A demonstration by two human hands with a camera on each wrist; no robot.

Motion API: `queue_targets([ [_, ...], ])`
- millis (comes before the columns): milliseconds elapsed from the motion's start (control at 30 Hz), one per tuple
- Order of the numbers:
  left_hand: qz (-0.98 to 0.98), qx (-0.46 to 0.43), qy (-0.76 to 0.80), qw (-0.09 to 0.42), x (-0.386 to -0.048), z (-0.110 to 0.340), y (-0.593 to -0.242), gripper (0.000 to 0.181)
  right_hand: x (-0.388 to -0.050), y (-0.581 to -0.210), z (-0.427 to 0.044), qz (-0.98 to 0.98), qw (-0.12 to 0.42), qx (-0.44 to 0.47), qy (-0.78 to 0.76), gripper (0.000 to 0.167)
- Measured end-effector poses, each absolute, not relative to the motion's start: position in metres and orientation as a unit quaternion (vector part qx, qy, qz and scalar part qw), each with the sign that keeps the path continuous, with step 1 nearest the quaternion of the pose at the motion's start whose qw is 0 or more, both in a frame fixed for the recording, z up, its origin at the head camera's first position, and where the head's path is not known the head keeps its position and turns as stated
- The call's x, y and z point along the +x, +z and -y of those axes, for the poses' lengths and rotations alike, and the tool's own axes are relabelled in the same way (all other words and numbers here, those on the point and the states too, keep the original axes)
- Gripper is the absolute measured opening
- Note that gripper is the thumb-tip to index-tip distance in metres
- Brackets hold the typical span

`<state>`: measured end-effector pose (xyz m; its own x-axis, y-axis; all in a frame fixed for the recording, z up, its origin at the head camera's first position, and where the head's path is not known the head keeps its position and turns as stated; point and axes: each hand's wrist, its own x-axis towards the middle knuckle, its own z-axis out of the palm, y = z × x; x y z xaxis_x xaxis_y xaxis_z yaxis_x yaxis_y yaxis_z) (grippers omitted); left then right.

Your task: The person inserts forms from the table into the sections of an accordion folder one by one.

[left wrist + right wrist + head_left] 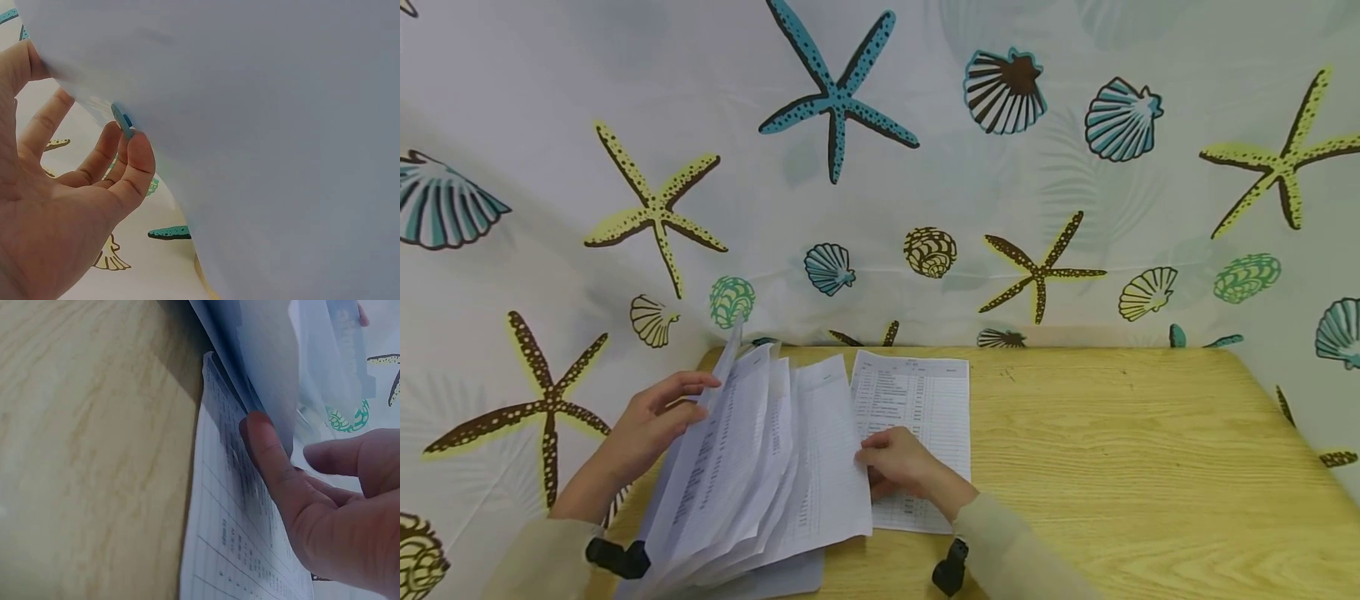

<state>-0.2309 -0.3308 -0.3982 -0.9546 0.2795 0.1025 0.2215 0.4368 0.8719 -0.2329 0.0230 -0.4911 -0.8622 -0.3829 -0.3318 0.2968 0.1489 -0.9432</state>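
Observation:
A translucent document folder (658, 492) stands open at the table's left side, with several printed sheets (831, 442) fanned out in it. My left hand (658, 417) grips the edge of its raised cover (262, 137). Up close, the left thumb and a finger are at a small blue snap button (122, 120) on that edge. My right hand (902, 462) pinches the right edge of the sheets, its fingers partly hidden. Below it, a loose printed sheet (943, 417) lies flat on the table, partly covered by the hand and the fanned sheets.
The wooden table (1120, 467) reaches to the right of the loose sheet. Behind and at both sides hangs a white cloth (880, 208) printed with starfish and shells. A black wrist camera (951, 567) sits at the right sleeve, another black camera (617, 558) at the left.

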Motion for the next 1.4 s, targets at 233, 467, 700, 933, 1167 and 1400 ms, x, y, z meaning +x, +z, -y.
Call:
queue_targets([
  [233,-0.846,0.150,0.511,0.029,-0.231,0.331,-0.398,0.035,-0.232,-0.486,-0.027,-0.713,0.273,-0.053,-0.644,0.032],
  [467,-0.848,0.142,0.510,0.030,-0.230,0.332,-0.399,0.036,-0.229,-0.487,-0.017,-0.700,0.284,-0.047,-0.654,0.032],
  [700,-0.851,0.140,0.506,0.030,-0.229,0.332,-0.399,0.036,-0.228,-0.485,-0.009,-0.695,0.288,-0.044,-0.658,0.030],
  [933,-0.847,0.146,0.511,0.032,-0.229,0.332,-0.399,0.036,-0.225,-0.482,0.002,-0.681,0.290,-0.052,-0.670,0.027],
  [1167,-0.853,0.144,0.501,0.026,-0.228,0.332,-0.398,0.036,-0.222,-0.483,0.015,-0.679,0.292,-0.048,-0.672,0.024],
  [1400,-0.851,0.139,0.505,0.025,-0.228,0.333,-0.397,0.036,-0.220,-0.483,0.024,-0.681,0.290,-0.051,-0.671,0.018],
])
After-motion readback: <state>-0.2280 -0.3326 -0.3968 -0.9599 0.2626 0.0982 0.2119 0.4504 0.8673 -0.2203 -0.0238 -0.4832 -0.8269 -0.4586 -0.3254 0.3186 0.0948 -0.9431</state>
